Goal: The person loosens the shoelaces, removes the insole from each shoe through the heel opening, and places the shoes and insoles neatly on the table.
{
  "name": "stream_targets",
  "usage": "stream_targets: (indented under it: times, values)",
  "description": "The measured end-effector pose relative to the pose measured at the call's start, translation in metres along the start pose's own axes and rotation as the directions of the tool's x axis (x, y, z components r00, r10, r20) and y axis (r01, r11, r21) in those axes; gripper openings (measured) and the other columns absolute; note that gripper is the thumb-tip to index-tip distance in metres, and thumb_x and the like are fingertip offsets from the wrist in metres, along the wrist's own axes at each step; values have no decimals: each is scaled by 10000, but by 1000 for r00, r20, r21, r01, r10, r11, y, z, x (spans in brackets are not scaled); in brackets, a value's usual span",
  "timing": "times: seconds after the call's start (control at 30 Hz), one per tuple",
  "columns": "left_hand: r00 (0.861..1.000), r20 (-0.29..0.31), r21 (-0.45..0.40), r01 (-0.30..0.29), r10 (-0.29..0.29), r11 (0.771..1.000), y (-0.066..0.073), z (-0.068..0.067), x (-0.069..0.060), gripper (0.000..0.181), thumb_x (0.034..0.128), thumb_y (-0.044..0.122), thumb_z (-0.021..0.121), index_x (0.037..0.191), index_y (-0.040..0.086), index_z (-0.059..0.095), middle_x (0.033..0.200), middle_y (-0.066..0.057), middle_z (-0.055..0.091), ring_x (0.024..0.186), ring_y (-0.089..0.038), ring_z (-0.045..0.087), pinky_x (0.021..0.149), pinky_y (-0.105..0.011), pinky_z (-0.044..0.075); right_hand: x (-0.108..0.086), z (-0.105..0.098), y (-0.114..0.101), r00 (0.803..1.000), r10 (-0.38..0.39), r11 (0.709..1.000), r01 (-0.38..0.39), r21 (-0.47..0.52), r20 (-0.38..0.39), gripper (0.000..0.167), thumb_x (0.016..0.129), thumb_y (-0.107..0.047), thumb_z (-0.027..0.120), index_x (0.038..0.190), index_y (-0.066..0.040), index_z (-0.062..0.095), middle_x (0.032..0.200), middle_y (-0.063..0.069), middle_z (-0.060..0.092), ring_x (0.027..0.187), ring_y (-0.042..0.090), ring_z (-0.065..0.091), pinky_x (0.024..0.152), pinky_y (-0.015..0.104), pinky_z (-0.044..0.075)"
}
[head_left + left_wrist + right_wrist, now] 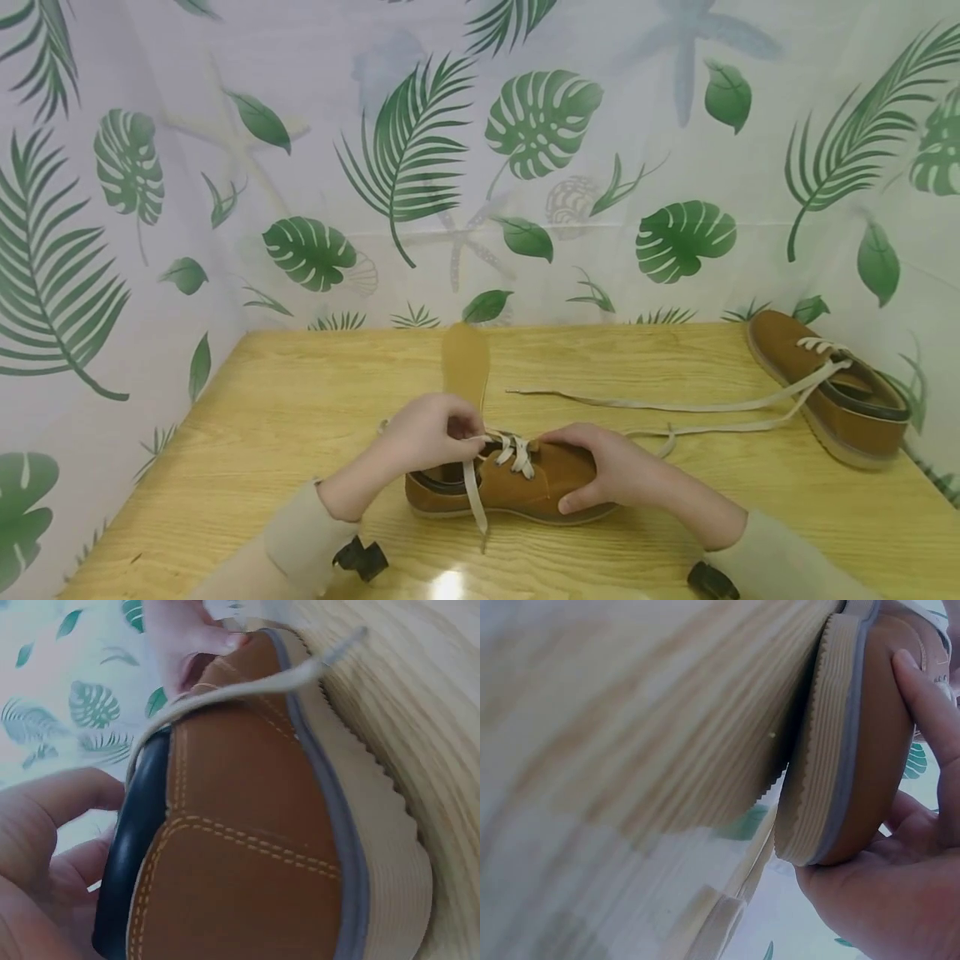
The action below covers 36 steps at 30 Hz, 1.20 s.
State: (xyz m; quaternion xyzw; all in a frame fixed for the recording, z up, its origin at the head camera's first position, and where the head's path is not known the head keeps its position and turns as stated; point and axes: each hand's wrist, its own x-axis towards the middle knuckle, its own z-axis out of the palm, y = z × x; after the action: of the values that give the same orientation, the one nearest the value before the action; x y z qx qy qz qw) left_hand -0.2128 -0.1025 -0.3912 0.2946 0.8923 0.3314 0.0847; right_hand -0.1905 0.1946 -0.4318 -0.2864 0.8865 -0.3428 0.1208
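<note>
A brown lace-up shoe [510, 490] with a pale ridged sole [821, 742] lies across the front of the table, toe to the right. My right hand [611, 468] holds its toe, thumb on the near side and fingers over the far side. Above the shoe's opening, my left hand [429, 433] pinches a cream shoelace [473, 493] between thumb and fingertips. That lace end hangs down the near side, and in the left wrist view the lace [225, 694] crosses the brown upper [240, 900]. White lacing [517, 456] crosses the tongue area.
A tan insole [465, 358] lies behind the shoe. At the right edge of the wooden table [300, 375] stands a second brown shoe [870, 433], its long loose laces [675, 407] stretching left. A leaf-patterned cloth [450, 167] hangs behind and at both sides.
</note>
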Motion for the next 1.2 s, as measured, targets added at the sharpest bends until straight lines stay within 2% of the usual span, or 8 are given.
stream_targets:
  times: [0.13,0.2,0.27,0.37,0.53,0.77,0.97,1.2]
  values:
    - [994,97,-214,63,-43,975,-6,-2,4,88,972,135,717,944,55,742,907,-6,676,851,-93,563,781,-251,507,0,0,0,1000,9,1000,-9,10,7,786,805,-352,946,1466,-87,613,1448,134,655,1306,378,614,1018,420,529]
    - [990,128,-272,91,-58,958,-7,-2,6,122,982,150,716,936,38,727,884,9,636,850,-116,540,772,-265,480,0,0,0,1000,13,1000,-13,13,9,785,808,-350,945,1467,-84,611,1449,136,653,1303,374,615,1012,409,530]
    - [988,144,-283,98,-59,954,-8,-4,7,154,988,173,720,909,41,715,852,36,612,833,-117,530,757,-264,458,0,0,-1,1000,13,1000,-13,14,10,785,809,-349,945,1466,-79,610,1448,137,653,1299,368,617,1005,391,531]
    - [989,146,-241,68,-33,968,-7,-5,8,164,989,178,724,877,59,710,803,59,598,787,-98,520,736,-246,448,0,1,-2,1000,11,1000,-12,16,13,783,809,-343,945,1464,-74,610,1450,141,649,1295,365,618,996,378,532]
    - [994,113,-92,4,7,996,-2,-8,7,69,950,98,705,882,106,710,737,77,561,687,-63,487,683,-215,435,0,1,-2,1000,3,1000,-3,19,9,782,802,-324,953,1457,-66,614,1446,151,650,1296,373,617,1009,417,532]
    - [998,53,79,-43,39,996,9,-2,-1,125,858,-6,673,837,115,656,729,65,493,662,-79,422,640,-215,366,-1,1,-1,1000,11,1000,-11,0,4,787,795,-320,958,1457,-71,614,1445,152,648,1300,374,615,1019,428,530]
    - [1000,6,94,-24,23,995,19,3,-1,195,825,-66,706,837,124,658,799,42,559,733,-120,470,687,-256,396,0,1,-1,1000,2,1000,-2,8,6,778,799,-307,955,1455,-63,614,1443,157,648,1302,379,613,1018,416,529]
    - [997,77,46,11,-14,999,22,-1,0,173,836,-16,747,953,111,743,822,18,669,719,-96,521,679,-242,451,0,0,0,1000,15,999,-15,29,9,787,802,-311,954,1465,-69,607,1452,153,644,1313,384,603,1020,417,525]
